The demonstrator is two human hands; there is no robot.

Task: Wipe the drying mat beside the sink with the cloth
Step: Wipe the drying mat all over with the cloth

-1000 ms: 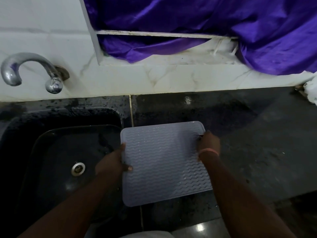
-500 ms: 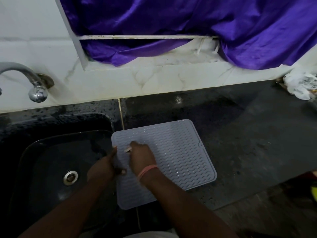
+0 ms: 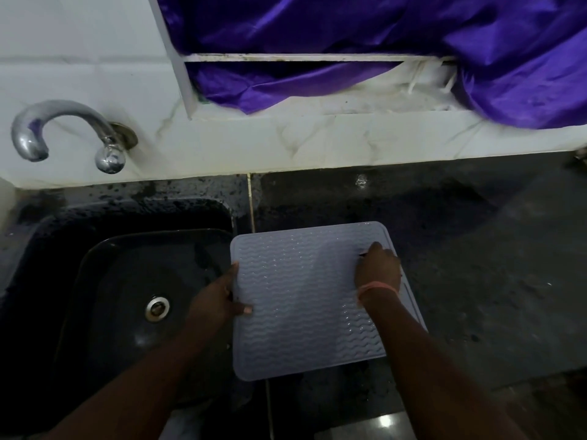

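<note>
1. Pale grey-lilac ribbed silicone drying mat [image 3: 301, 300] lies on the dark speckled stone surface [image 3: 476, 265], right beside the black sink [image 3: 133, 281], w/ its left edge hanging a bit over the basin.
2. Left hand [image 3: 216, 301] holds that left edge, thumb on top, fingers curled under, so pinching the mat.
3. Right hand [image 3: 378, 269] sits on the mat's far right part, knuckles up. Fingers look bunched, maybe round smth dark, but can't tell if that's the cloth, tbh no cloth plainly visible.
4. Risks imo: wet surface plus overhang means a hard push could slide the mat into the sink if the left grip slackens. Ribs probably trap water, so quick passes may miss grooves.
5. Brands/writing: none readable anywhere.
</note>
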